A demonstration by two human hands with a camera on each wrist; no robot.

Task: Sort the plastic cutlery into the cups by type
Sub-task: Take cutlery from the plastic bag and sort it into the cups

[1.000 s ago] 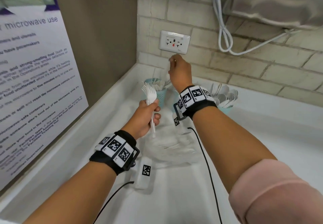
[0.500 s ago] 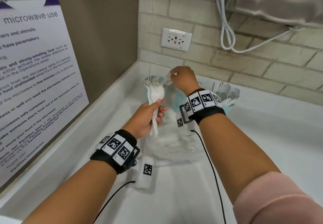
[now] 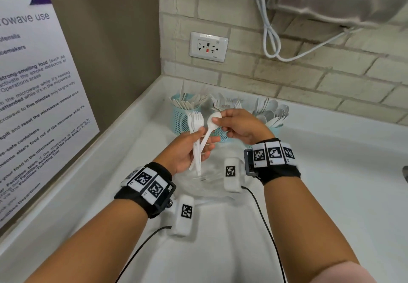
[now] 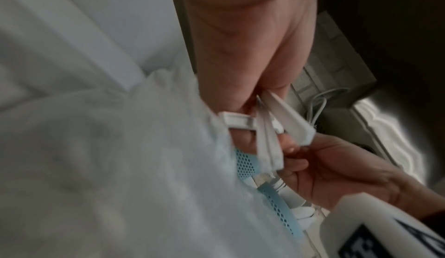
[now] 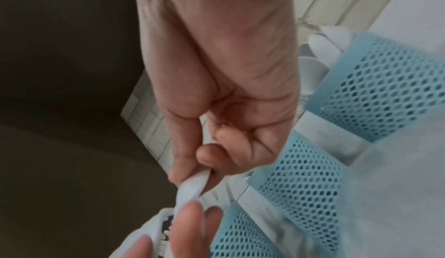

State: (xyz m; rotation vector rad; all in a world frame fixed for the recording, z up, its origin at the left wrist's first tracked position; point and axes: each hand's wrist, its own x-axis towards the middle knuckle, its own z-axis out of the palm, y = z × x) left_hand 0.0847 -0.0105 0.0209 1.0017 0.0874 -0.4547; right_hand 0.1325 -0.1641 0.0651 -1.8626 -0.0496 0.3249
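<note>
My left hand [image 3: 199, 142] grips a bundle of white plastic forks [image 3: 195, 120] together with one white spoon [image 3: 208, 131], handles pointing down. My right hand [image 3: 219, 119] pinches that spoon's bowl between thumb and fingers, just in front of the cups. Three blue mesh cups stand at the back wall: the left cup [image 3: 182, 122] holds knife-like pieces, the middle cup [image 3: 224, 135] forks, the right cup [image 3: 276, 127] spoons. The left wrist view shows the cutlery handles [image 4: 267, 144] fanned under my palm. In the right wrist view the spoon bowl [image 5: 192, 186] is pinched at my fingertips.
A crumpled clear plastic bag [image 3: 207, 180] with more white cutlery lies on the white counter [image 3: 331, 183] under my hands. A wall outlet [image 3: 208, 46] and a looped white cable [image 3: 271, 40] are behind the cups. A poster [image 3: 33, 97] covers the left wall.
My right hand has come down from above the left cup to the bundle and now pinches the spoon's bowl. My left hand has tilted the bundle slightly right.
</note>
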